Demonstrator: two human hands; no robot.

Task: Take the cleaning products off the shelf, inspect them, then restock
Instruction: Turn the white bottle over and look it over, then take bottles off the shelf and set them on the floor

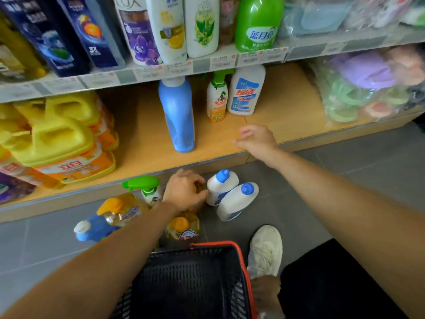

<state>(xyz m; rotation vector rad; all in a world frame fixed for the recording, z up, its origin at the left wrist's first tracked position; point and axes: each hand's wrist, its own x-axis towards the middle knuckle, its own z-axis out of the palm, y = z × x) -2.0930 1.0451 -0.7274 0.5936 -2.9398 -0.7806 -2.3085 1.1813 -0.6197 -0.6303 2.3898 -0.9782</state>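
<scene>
On the low wooden shelf (147, 146) stand a tall blue bottle (178, 116), a small spray bottle with a green trigger (217, 100) and a white bottle with a blue and red label (246, 90). Several products stand on the floor in front: two white bottles with blue caps (232, 196), a green-trigger spray bottle (147, 187), yellow bottles with orange caps (122, 208), and a blue bottle (92, 229). My left hand (184, 189) grips the top of an amber bottle, mostly hidden under it. My right hand (255, 138) hovers over the shelf's front edge, fingers loose, holding nothing.
A black basket with an orange rim (243, 263) sits on the grey floor below my arms, beside my white shoe (266, 249). Yellow jugs (57, 134) fill the shelf's left; bagged cloths (368, 84) its right. Bottles line the upper shelf (161, 70).
</scene>
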